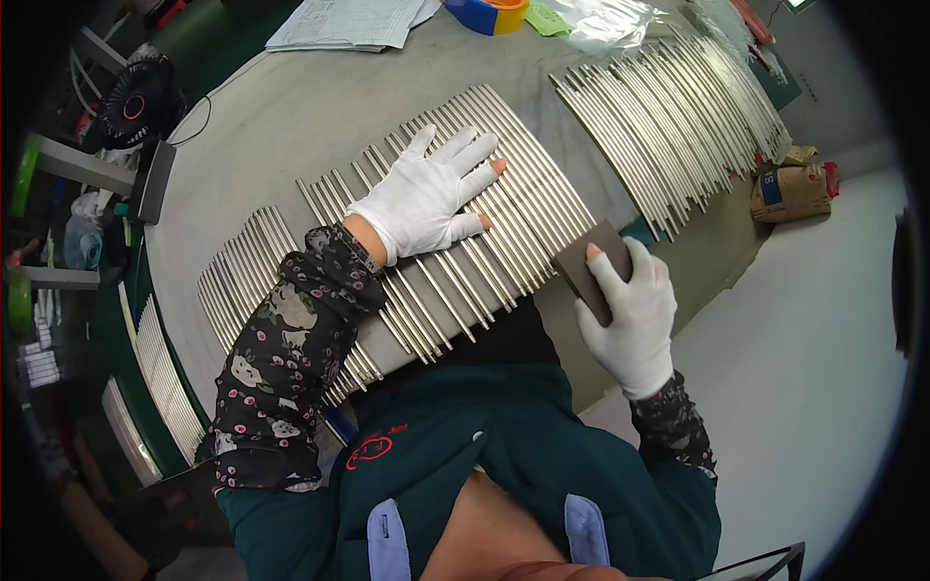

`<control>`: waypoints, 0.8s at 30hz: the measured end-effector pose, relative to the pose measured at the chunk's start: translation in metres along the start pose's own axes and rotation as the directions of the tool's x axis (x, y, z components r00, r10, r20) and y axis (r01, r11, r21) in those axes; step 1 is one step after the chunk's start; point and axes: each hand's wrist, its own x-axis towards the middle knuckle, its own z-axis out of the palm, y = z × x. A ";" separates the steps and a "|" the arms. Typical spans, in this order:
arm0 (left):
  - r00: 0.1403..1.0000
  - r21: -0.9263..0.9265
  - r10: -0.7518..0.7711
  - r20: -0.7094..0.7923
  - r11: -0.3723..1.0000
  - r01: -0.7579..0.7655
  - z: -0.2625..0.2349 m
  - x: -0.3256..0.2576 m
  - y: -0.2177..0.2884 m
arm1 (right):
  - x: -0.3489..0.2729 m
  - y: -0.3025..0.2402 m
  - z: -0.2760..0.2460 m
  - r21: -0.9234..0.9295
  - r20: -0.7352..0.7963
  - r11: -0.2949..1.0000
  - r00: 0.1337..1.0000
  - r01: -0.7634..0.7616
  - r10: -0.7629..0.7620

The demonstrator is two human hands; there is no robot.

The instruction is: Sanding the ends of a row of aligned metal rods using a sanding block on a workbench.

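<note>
Side by side on the table lies a row of thin shiny metal rods, some sticking out further than others. My left hand, in a white glove with some fingertips bare, rests flat on the rods with its fingers spread. At the right end of the row my right hand, gloved the same way, grips a dark grey-brown rectangular block. That block is at the near ends of the rightmost rods; whether it touches them I cannot tell. More rods lie left of my forearm.
Another batch of metal rods lies at the far right. Papers, a roll of blue and yellow tape and clear plastic film are at the back. A black fan stands left; a brown bag sits right.
</note>
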 end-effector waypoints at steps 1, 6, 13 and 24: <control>1.000 0.007 -0.004 0.007 1.000 0.004 -0.001 -0.003 0.000 | -0.016 0.005 -0.005 0.012 0.016 1.000 1.000 -0.006 0.005; 0.999 0.015 0.001 0.040 1.000 -0.002 -0.003 -0.002 0.001 | -0.039 0.013 -0.014 0.076 0.008 0.984 0.987 -0.162 0.161; 0.999 -0.003 0.034 0.024 0.999 -0.034 -0.015 -0.003 0.005 | -0.043 0.017 -0.007 0.153 -0.037 0.976 0.986 -0.158 0.165; 0.997 0.008 0.029 0.077 1.000 -0.030 -0.014 -0.029 0.008 | -0.039 0.014 0.003 0.208 -0.039 0.971 0.991 -0.114 0.125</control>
